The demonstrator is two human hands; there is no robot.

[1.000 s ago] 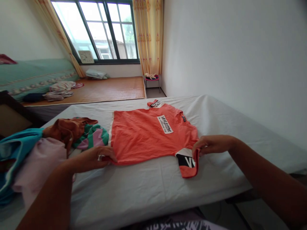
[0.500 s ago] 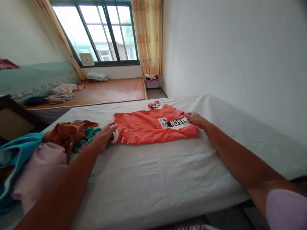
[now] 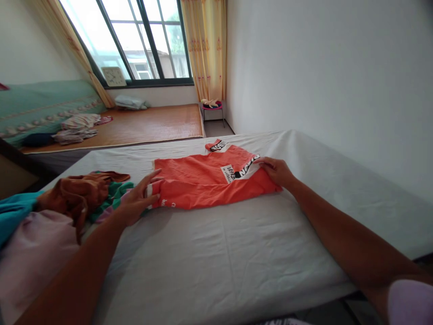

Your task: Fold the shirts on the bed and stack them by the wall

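An orange T-shirt (image 3: pixel 196 180) with black-and-white lettered panels lies folded lengthwise on the white-sheeted surface (image 3: pixel 203 262). At its left end, my left hand (image 3: pixel 137 198) has the white-trimmed edge between thumb and fingers. My right hand (image 3: pixel 277 171) pinches the cloth at the other end, beside the large printed panel, which bends up there. The fabric between the hands is slightly rumpled. Part of the right fingertips is hidden by the hand itself.
A heap of clothes, with a brown garment (image 3: pixel 77 189), a pink one (image 3: pixel 37 253) and a blue one (image 3: pixel 20 207), lies at the left. Behind stands a mat-covered bed (image 3: pixel 158 122). A white wall (image 3: pixel 321 81) borders the right side.
My left hand has closed on the shirt's left edge. At the right, my fingers have gripped the cloth, and the lettered panel has folded upward. The view has shifted slightly.
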